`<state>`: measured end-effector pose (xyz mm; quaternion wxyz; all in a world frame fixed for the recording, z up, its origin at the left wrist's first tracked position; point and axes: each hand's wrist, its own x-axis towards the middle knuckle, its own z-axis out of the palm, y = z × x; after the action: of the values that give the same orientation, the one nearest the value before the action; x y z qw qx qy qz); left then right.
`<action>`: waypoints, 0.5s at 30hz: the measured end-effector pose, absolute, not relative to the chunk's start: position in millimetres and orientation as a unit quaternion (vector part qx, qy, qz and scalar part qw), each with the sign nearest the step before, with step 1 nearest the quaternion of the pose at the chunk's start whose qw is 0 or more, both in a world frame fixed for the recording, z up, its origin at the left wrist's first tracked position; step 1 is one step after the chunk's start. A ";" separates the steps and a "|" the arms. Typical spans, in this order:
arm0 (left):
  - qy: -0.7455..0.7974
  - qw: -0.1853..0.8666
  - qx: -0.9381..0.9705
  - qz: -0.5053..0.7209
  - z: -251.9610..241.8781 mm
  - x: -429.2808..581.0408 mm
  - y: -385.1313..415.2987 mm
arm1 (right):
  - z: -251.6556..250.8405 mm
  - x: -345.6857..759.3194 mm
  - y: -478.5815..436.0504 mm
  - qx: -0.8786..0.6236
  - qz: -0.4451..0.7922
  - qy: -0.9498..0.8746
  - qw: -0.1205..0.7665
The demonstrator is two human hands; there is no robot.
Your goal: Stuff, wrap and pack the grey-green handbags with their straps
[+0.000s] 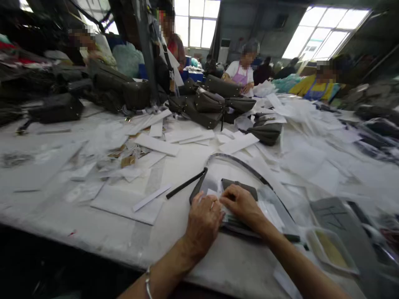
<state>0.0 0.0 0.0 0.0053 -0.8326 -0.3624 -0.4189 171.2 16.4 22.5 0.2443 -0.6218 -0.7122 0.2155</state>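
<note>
Both my hands rest on a flat dark grey bag (240,187) lying on the white table (93,224) in front of me. My left hand (202,222) presses down on the bag's left end, fingers curled together, a ring on one finger. My right hand (243,203) lies just to the right, fingers bent onto white paper or clear plastic (271,211) at the bag's opening. What the fingers pinch is too small to make out. A dark strap (185,184) runs out from the bag to the left, and another arcs over its far side.
White paper strips and sheets (157,144) litter the table. Several dark grey bags (212,108) are piled at the back and far left. A shallow tray with yellow content (330,249) sits at my right. Other people work across the table.
</note>
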 end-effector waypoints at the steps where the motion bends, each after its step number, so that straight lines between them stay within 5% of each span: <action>1: -0.337 0.010 -0.842 -0.421 -1.3 0.2 -5.4 | 21.3 171.9 16.7 -0.622 0.217 -0.711 0.246; 15: -0.325 0.064 -0.870 -0.366 -18.4 -3.7 -29.9 | 30.1 167.2 20.7 -0.677 0.195 -0.685 0.184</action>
<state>-3.7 -29.9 -18.4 0.0638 -0.8700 -0.3245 -0.3657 167.2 20.7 30.1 0.1837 -0.6773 -0.6852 0.1948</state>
